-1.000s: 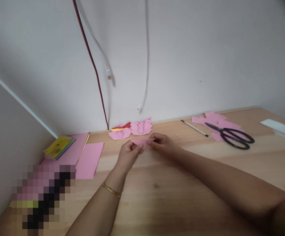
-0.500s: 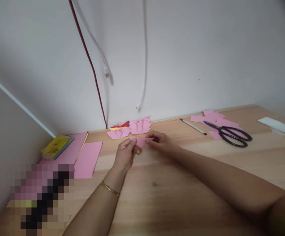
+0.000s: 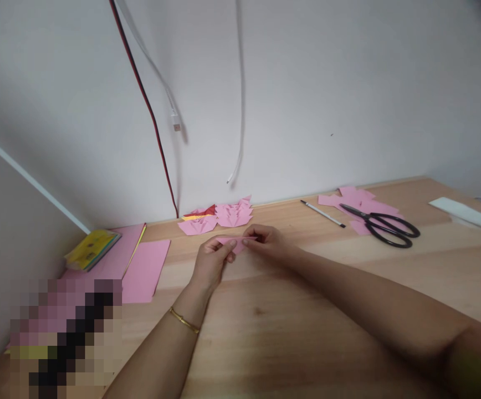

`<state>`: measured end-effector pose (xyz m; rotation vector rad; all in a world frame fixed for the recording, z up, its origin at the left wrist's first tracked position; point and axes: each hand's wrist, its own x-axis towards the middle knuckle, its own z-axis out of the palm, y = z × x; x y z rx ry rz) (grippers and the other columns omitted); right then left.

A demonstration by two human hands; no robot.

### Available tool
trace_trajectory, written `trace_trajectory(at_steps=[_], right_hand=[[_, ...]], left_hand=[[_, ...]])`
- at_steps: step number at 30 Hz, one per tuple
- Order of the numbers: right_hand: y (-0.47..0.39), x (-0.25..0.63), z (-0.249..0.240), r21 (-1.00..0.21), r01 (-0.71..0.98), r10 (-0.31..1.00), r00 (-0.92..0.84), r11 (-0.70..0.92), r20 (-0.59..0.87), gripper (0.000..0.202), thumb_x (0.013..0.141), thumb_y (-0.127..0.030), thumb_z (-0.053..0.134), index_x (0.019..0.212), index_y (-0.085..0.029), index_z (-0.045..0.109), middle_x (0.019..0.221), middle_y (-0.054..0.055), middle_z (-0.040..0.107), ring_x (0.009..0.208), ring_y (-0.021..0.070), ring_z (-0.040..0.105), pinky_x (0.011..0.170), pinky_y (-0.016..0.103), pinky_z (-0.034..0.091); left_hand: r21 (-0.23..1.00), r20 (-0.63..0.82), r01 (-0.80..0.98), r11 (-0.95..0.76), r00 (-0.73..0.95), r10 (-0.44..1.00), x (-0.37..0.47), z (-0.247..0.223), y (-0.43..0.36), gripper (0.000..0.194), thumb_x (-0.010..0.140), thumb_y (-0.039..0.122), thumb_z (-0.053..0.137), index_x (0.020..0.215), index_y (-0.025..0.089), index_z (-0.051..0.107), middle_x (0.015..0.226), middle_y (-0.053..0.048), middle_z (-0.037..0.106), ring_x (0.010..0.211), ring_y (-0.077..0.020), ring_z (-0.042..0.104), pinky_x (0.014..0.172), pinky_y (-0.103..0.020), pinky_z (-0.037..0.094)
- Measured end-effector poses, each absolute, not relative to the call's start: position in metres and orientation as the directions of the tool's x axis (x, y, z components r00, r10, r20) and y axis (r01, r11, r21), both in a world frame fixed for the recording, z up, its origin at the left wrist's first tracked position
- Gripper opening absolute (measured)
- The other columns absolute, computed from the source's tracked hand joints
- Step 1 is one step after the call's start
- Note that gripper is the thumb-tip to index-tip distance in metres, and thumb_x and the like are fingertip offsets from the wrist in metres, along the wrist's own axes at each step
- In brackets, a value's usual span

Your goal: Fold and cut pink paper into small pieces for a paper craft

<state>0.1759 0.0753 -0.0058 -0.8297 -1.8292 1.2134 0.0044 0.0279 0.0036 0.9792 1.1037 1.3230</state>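
A small folded piece of pink paper (image 3: 239, 247) is held between both hands above the wooden table. My left hand (image 3: 212, 259) pinches its left part, thumb on the near face. My right hand (image 3: 267, 244) grips the right part between thumb and fingers, the two thumbs close together. Just beyond the hands, against the wall, lie pink folded paper shapes (image 3: 234, 215) with pleated, pointed edges. A red and yellow folded piece (image 3: 201, 213) rests among those on the left. Part of the held paper is covered by my fingers.
Black-handled scissors (image 3: 384, 227) lie on pink paper scraps (image 3: 357, 195) at the right, near a pen (image 3: 322, 214) and a white strip (image 3: 465, 212). Pink sheets (image 3: 147, 271) and a yellow packet (image 3: 92, 249) sit at the left. Cables (image 3: 153, 116) hang along the wall.
Both thumbs have come closer together along the pink paper, and its upper edge now lies flatter. The whole view has shifted slightly; the things on the table stay where they were.
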Motion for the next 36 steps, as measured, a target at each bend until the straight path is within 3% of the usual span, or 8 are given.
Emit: trace_trajectory(at_steps=[19, 21, 23, 25, 28, 32, 36], right_hand=[[0.076, 0.177, -0.001, -0.947, 0.058, 0.835, -0.492, 0.316, 0.248, 0.021, 0.079, -0.036, 0.059, 0.077, -0.015, 0.058, 0.067, -0.002, 0.048, 0.062, 0.0101, 0.042, 0.057, 0.023, 0.032], [0.076, 0.177, 0.000, -0.948, 0.063, 0.840, -0.485, 0.313, 0.245, 0.020, 0.079, -0.035, 0.059, 0.075, -0.015, 0.058, 0.066, -0.001, 0.048, 0.062, 0.0100, 0.042, 0.057, 0.023, 0.032], [0.075, 0.177, 0.000, -0.948, 0.072, 0.847, -0.474, 0.309, 0.241, 0.020, 0.079, -0.034, 0.059, 0.074, -0.015, 0.057, 0.066, -0.001, 0.048, 0.061, 0.0100, 0.041, 0.056, 0.023, 0.031], [0.074, 0.177, 0.001, -0.943, 0.079, 0.847, -0.468, 0.322, 0.250, 0.020, 0.078, -0.034, 0.059, 0.073, -0.015, 0.057, 0.065, -0.002, 0.047, 0.060, 0.0100, 0.041, 0.056, 0.023, 0.031], [0.071, 0.175, 0.001, -0.930, 0.094, 0.830, -0.489, 0.356, 0.269, 0.018, 0.079, -0.032, 0.057, 0.073, -0.016, 0.058, 0.064, -0.002, 0.048, 0.060, 0.0103, 0.042, 0.056, 0.023, 0.032], [0.067, 0.174, 0.000, -0.899, 0.121, 0.805, -0.506, 0.421, 0.309, 0.015, 0.079, -0.029, 0.056, 0.072, -0.016, 0.059, 0.066, 0.000, 0.053, 0.063, 0.0113, 0.046, 0.058, 0.023, 0.035], [0.068, 0.173, -0.004, -0.876, 0.128, 0.787, -0.513, 0.464, 0.342, 0.015, 0.080, -0.029, 0.057, 0.073, -0.016, 0.060, 0.067, 0.000, 0.054, 0.064, 0.0113, 0.047, 0.058, 0.023, 0.036]], left_hand=[[0.986, -0.062, -0.157, 0.050, -0.071, 0.996, 0.004, 0.000, 0.029, 0.022, 0.067, 0.033, 0.074, 0.066, 0.014, 0.063, 0.046, 0.002, 0.054, 0.048, -0.0098, 0.049, 0.055, -0.024, 0.040], [0.993, -0.044, -0.117, 0.035, -0.083, 0.996, 0.002, 0.000, 0.030, 0.022, 0.067, 0.034, 0.073, 0.072, 0.014, 0.065, 0.046, 0.003, 0.052, 0.048, -0.0101, 0.049, 0.056, -0.024, 0.040], [1.000, 0.008, -0.028, -0.011, -0.113, 0.994, -0.002, 0.002, 0.031, 0.027, 0.068, 0.034, 0.072, 0.087, 0.016, 0.068, 0.054, 0.002, 0.056, 0.052, -0.0106, 0.051, 0.057, -0.024, 0.042], [0.986, 0.125, 0.129, -0.107, -0.141, 0.982, -0.004, 0.008, 0.031, 0.035, 0.069, 0.032, 0.072, 0.102, 0.019, 0.066, 0.076, -0.002, 0.064, 0.065, -0.0132, 0.056, 0.063, -0.026, 0.044], [0.872, 0.350, 0.387, -0.298, -0.068, 0.934, -0.005, 0.019, 0.028, 0.027, 0.071, 0.027, 0.069, 0.097, 0.023, 0.070, 0.104, -0.008, 0.065, 0.097, -0.0218, 0.055, 0.083, -0.033, 0.043], [0.764, 0.420, 0.491, -0.419, 0.115, 0.900, 0.001, 0.027, 0.022, 0.018, 0.075, 0.022, 0.062, 0.090, 0.026, 0.073, 0.092, -0.008, 0.068, 0.096, -0.0245, 0.054, 0.089, -0.038, 0.038], [0.734, 0.431, 0.526, -0.430, 0.129, 0.893, 0.005, 0.026, 0.019, 0.019, 0.074, 0.018, 0.062, 0.086, 0.026, 0.074, 0.085, -0.007, 0.068, 0.086, -0.0237, 0.055, 0.084, -0.037, 0.038]])
